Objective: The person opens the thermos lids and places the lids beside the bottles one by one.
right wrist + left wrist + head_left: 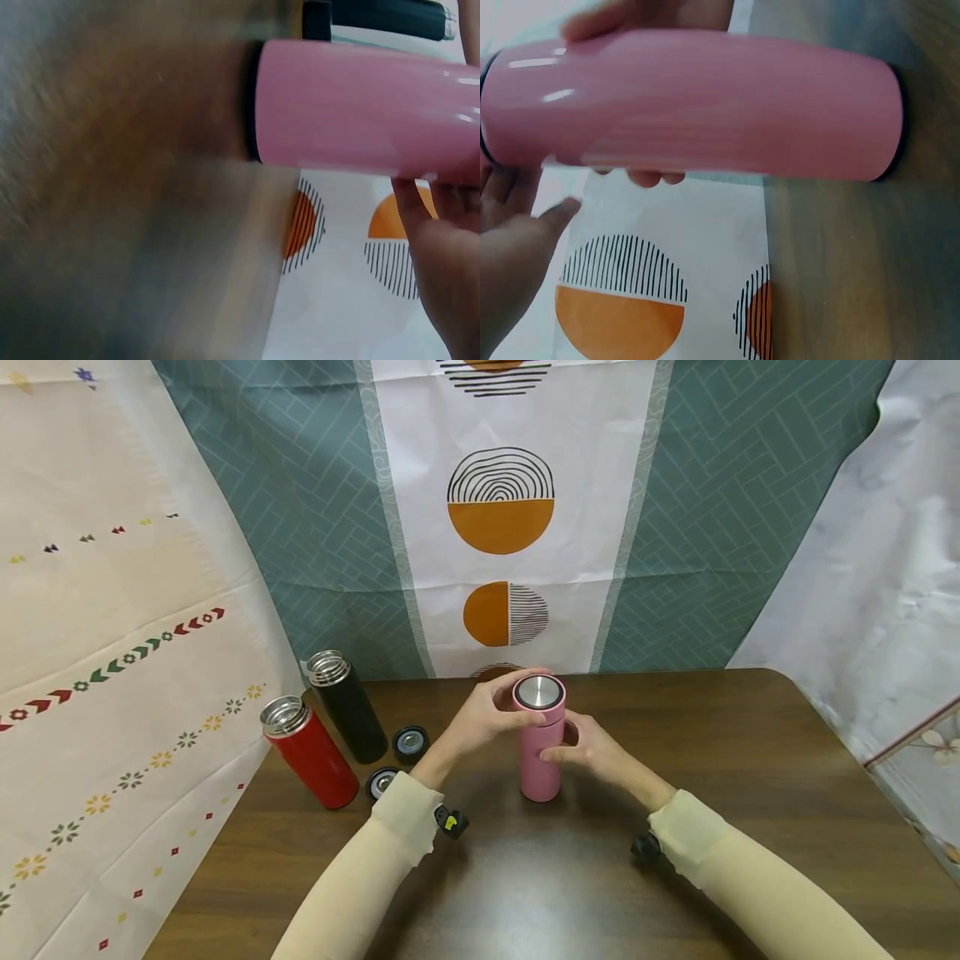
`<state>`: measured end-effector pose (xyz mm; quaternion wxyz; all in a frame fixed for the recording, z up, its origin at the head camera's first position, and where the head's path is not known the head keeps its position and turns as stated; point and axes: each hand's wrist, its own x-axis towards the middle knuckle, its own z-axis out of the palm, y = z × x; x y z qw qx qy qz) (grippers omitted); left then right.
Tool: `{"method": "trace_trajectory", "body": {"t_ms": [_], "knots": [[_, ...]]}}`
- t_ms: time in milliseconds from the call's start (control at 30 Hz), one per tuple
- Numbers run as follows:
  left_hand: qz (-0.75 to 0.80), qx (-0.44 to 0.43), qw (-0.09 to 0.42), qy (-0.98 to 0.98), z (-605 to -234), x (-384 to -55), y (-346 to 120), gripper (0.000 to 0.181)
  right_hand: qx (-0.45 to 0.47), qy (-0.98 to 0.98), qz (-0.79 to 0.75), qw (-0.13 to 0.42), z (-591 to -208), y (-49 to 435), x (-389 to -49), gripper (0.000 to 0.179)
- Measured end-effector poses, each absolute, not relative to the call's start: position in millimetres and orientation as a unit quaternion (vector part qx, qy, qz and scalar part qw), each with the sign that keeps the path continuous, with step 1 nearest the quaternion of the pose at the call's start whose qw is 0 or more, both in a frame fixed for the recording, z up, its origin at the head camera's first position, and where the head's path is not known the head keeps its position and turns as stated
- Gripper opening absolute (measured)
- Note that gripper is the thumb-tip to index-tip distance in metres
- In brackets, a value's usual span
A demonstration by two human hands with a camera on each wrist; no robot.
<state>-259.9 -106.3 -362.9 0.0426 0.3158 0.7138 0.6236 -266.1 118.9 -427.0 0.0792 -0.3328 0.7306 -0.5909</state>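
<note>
A pink thermos flask [542, 768] stands upright on the table, its lid on, with a silver disc on top. My left hand [483, 714] grips the lid from the left, thumb across the front and fingers reaching behind. Lower down, my right hand [596, 747] holds the flask's body from the right, thumb in front. The left wrist view has the pink body [705, 105] lying across it, left hand [517, 247] at the lid end. In the right wrist view the right hand [450, 277] is against the body [352, 109], partly out of frame.
To the left stand a red flask [313, 756] and a black flask [351, 714], both without lids, their steel mouths showing. Two black lids [410, 743] lie beside them, one near my left sleeve. A patterned cloth [502, 568] hangs behind the wooden table [712, 735].
</note>
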Motion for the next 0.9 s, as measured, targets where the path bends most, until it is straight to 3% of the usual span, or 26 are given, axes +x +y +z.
{"method": "trace_trajectory", "body": {"t_ms": [200,300,667,900], "knots": [[0.608,0.269,-0.04,0.746,-365.9,-243.2,-95.3,0.06,-0.31,0.742,-0.593,0.042,-429.0,115.8,-256.5,0.058],[0.6,0.259,-0.055,0.755,-366.5,-239.6,-93.2,0.062,-0.308,0.743,-0.593,0.039,-427.4,115.6,-255.0,0.059],[0.584,0.344,0.084,0.731,-350.4,-268.7,-115.8,0.068,-0.338,0.736,-0.573,0.126,-416.6,124.5,-271.9,0.053],[0.594,0.352,0.098,0.717,-354.8,-274.5,-113.5,0.065,-0.338,0.735,-0.57,0.145,-417.1,126.3,-273.2,0.055]]}}
